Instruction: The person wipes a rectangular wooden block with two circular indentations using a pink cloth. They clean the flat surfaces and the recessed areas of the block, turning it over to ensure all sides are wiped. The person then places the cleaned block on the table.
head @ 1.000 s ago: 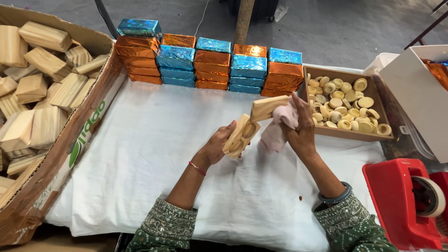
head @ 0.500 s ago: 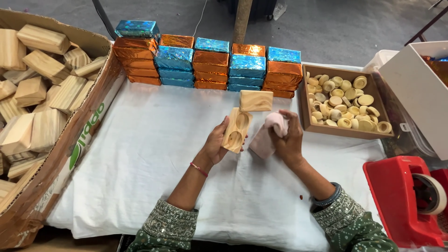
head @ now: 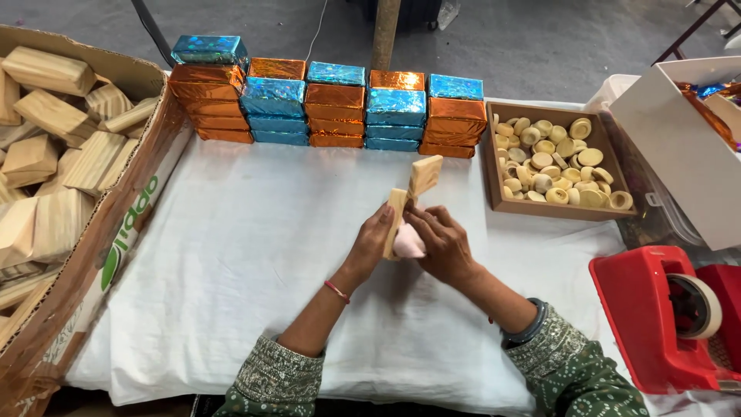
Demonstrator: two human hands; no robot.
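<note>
Both hands have drawn closer together since half a second ago, and the pink cloth (head: 409,243) that hung loose in the right hand then is now pressed against the wooden block (head: 397,220). That block stands on edge in the left hand (head: 373,245), fingers curled shut around its lower half, probably so a flat face is turned toward the cloth. Right hand (head: 441,245) is closed over the cloth, thumb and fingers bunching it against the block. A second block (head: 424,174) sits tilted just above the first, touching its top corner — whether it leans on it or is held I cannot tell. All of this happens over the white sheet (head: 255,255), roughly at its middle, just in front of the wall of foil-wrapped bars (head: 333,104) stacked along the sheet's far edge in orange and blue. Right of the sheet's middle lies a shallow tray of small wooden rings (head: 552,166); at the near right corner stands a red tape dispenser (head: 664,316). Off the left edge a cardboard box of bare wooden blocks (head: 69,162) sits open — the sheet's left and near parts are uncovered, giving room to set things down
</note>
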